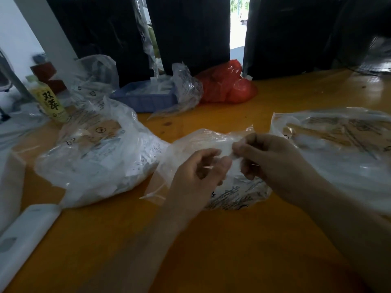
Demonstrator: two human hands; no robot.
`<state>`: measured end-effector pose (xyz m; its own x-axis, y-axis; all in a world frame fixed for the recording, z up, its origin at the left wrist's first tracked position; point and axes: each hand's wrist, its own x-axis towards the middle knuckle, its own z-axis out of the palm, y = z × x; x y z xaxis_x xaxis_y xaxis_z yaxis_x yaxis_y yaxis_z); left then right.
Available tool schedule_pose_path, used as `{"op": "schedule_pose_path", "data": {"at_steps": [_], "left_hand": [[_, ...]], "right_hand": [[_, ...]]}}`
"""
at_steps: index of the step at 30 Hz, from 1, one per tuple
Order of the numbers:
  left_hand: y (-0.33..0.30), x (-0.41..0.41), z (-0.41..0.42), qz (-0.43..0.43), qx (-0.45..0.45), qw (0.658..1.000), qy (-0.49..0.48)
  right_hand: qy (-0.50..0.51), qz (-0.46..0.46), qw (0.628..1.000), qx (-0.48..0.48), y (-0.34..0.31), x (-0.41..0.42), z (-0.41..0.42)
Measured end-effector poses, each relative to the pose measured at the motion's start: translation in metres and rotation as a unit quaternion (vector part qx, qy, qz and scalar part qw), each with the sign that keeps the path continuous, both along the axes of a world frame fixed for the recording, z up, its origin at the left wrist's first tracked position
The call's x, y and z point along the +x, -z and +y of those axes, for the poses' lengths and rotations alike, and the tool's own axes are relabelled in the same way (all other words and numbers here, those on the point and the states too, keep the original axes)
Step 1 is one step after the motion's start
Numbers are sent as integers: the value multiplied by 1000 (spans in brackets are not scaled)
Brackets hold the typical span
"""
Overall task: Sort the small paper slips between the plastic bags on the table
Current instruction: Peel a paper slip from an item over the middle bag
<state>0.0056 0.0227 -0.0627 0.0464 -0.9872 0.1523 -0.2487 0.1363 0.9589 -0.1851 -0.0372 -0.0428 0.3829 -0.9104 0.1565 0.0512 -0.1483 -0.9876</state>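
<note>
1. The orange wooden table (211, 250) fills the lower part of the head view, with both bare hands meeting just above its middle.
2. The left hand (198, 172) has its fingers curled inward, pinching the clear plastic of the middle bag (232, 193); the blur hides exactly what sits between its fingertips.
3. The right hand (273, 159) is curled too, its fingertips nipping a bit of white material at the bag's top, at 1 o'clock from the left hand. Whether that is a paper slip or only plastic, I cannot tell.
4. The middle bag lies crumpled on the table under both hands, with black print showing on its lower part.
5. At 9 o'clock from the hands sits the left bag (97, 157), full and bulging with white paper slips (135, 163) that show through the plastic.
6. At 3 o'clock lies the right bag (342, 149), flatter, printed, and touching the right forearm.
7. At 11 o'clock, well back, a blue tray (146, 100) holds white pieces, with a further clear bag (186, 89) beside it.
8. A red plastic bag (226, 83) sits at 12 o'clock against the dark panels (190, 32).
9. A yellow-labelled bottle (49, 100) stands at 10 o'clock.
10. A white oblong object (27, 235) lies at 8 o'clock on the table edge.
</note>
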Motion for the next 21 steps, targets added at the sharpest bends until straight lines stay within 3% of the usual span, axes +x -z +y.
{"op": "schedule_pose_path", "data": {"at_steps": [7, 11, 13, 15, 17, 19, 21], "left_hand": [[-2, 3, 0, 98, 28, 994, -31], [-5, 3, -1, 181, 59, 981, -49], [-6, 6, -3, 230, 72, 969, -55], [-8, 8, -3, 280, 87, 954, -58], [-8, 10, -4, 309, 95, 945, -57], [-8, 11, -4, 316, 95, 943, -54], [-7, 12, -5, 319, 95, 941, -53]], "right_hand": [[58, 59, 995, -62, -8, 3, 10], [169, 121, 975, -83, -21, -15, -4], [271, 264, 915, -142, -27, -40, -22], [336, 426, 813, -210, -27, -70, -44], [365, 531, 734, -216, -16, -98, -66], [363, 601, 692, -169, -1, -116, -84], [331, 649, 674, -124, 10, -127, -92]]}}
